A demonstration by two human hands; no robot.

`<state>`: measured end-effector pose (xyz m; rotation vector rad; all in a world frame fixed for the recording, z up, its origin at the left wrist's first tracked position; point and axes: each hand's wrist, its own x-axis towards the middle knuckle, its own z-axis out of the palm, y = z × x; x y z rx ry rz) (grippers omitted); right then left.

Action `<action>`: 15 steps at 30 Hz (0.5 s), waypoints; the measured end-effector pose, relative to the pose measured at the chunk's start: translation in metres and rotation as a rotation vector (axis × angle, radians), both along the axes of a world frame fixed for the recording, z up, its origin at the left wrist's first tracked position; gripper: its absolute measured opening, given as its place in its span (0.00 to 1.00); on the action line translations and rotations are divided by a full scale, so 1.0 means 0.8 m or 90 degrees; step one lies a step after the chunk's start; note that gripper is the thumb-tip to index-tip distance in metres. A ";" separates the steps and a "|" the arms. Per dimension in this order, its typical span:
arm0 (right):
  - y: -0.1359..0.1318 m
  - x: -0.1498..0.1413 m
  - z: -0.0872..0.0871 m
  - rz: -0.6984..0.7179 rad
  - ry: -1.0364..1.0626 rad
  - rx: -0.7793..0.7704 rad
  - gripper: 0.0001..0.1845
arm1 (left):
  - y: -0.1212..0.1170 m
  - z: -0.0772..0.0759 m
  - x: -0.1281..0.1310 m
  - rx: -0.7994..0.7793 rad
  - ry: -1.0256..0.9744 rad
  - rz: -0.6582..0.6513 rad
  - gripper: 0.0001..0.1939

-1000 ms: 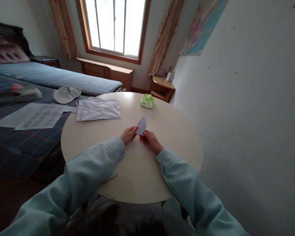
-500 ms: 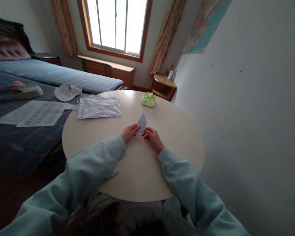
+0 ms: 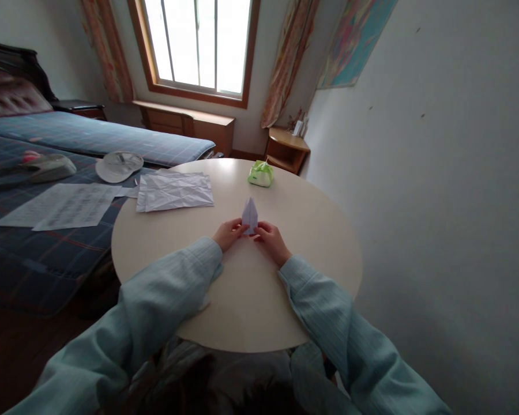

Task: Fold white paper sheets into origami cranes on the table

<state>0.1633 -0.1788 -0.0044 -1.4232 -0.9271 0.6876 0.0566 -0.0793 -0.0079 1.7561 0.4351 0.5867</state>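
A small folded piece of white paper (image 3: 249, 214), pointed at the top, stands between my two hands above the round table (image 3: 242, 311). My left hand (image 3: 229, 234) pinches its lower left edge, thumb in front. At the lower right edge, my right hand (image 3: 271, 238) grips the same paper with thumb and fingers. A crease runs down its middle. The fingers behind the paper are partly hidden.
Crumpled white sheets (image 3: 175, 191) lie on the table's left side. A green tissue pack (image 3: 260, 173) sits toward the far edge. On the bed at left are printed sheets (image 3: 71, 204) and a white cap (image 3: 119, 166). A wall (image 3: 441, 219) rises at right.
The folded paper has turned to face me more squarely. My right hand has closed in on its lower right edge. The view has shifted slightly.
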 end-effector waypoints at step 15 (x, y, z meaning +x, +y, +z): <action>0.001 -0.001 -0.003 0.011 -0.060 -0.002 0.12 | 0.011 -0.007 0.006 0.022 -0.040 0.085 0.14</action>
